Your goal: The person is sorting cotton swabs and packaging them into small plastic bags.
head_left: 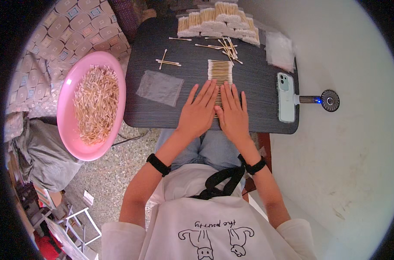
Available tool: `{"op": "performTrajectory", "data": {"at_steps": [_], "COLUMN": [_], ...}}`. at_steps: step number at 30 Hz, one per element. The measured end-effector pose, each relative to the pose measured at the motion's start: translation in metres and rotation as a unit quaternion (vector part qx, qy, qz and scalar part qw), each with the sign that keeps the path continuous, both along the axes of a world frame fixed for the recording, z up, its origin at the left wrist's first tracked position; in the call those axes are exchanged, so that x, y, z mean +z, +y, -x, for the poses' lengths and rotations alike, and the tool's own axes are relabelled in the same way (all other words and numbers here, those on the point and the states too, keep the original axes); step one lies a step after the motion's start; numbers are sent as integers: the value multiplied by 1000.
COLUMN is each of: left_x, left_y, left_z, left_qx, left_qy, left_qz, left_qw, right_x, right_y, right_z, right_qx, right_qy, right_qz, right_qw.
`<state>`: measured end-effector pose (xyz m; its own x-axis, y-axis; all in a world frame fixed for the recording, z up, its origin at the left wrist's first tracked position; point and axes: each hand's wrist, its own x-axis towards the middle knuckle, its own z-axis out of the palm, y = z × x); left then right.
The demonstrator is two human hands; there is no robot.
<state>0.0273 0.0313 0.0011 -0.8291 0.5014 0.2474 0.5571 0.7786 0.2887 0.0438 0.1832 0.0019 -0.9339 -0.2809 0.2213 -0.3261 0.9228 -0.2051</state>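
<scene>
My left hand [200,111] and my right hand [233,113] lie flat, side by side, fingers spread, on the near part of a row of cotton swabs [220,70] laid side by side on the dark table [257,78]. The far end of the row shows beyond my fingertips. A small clear plastic bag [160,87] lies flat to the left of my left hand. Loose swabs [225,47] are scattered further back, with bagged swab bundles [216,21] stacked at the far edge.
A pink oval basin [66,117] full of loose swabs sits left of the table. A light blue phone [286,97] lies at the right edge, a small handheld fan [327,100] beside it. More clear bags [279,50] lie back right. A white wall runs along the right.
</scene>
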Motion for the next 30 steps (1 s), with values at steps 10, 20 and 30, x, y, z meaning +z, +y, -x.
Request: {"op": "performTrajectory", "data": {"at_steps": [10, 20, 30], "left_x": [-4, 12, -6], "left_y": [-4, -26, -19], "left_z": [-3, -7, -6], "left_qx": [-13, -112, -82], "left_qy": [13, -51, 6], "left_qz": [-19, -24, -36], "left_qw": [1000, 992, 996], "right_x": [6, 16, 8], "right_y": [11, 21, 18], "right_z": [-3, -6, -5], "right_qx": [56, 136, 114], "right_qy": [-20, -35, -11], "right_qz": [46, 89, 18], "right_qw": [997, 986, 993]}}
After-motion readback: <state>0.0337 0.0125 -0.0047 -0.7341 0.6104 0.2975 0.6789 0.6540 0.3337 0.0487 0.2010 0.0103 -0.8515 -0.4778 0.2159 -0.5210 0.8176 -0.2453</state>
